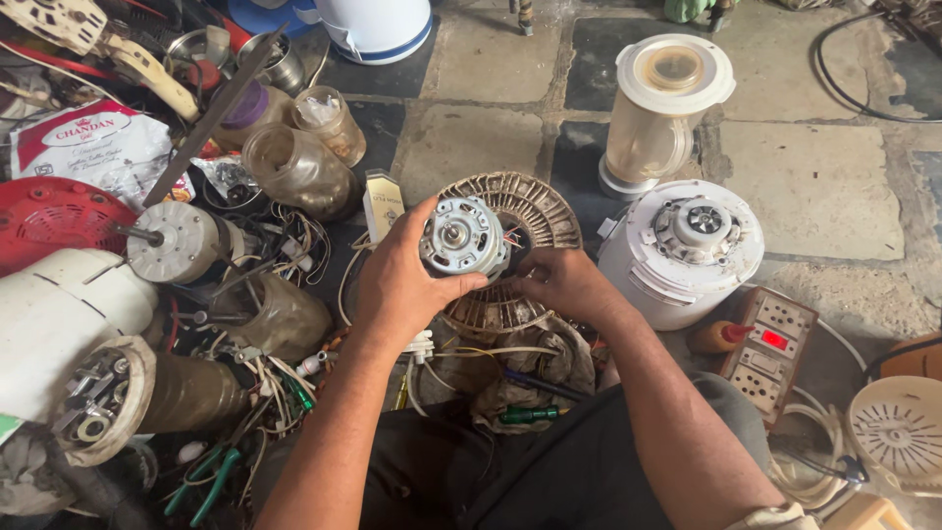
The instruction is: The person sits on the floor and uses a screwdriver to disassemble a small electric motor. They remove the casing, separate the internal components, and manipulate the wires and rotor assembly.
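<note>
My left hand (397,280) grips a small silver electric motor (461,238) by its left side, shaft end facing up. My right hand (561,285) touches the motor's right side, where thin coloured wires come out. Under both hands lies a round, dirty slotted base cover (535,211), partly hidden by them. A white mixer base (682,250) with its coupler on top stands just right of my right hand.
A clear blender jar (659,113) stands behind the mixer base. A switch board with a red lit switch (767,351) lies at right. Motors (177,240), jars, loose wires and green pliers (204,483) crowd the left. A green screwdriver (530,414) lies near my lap.
</note>
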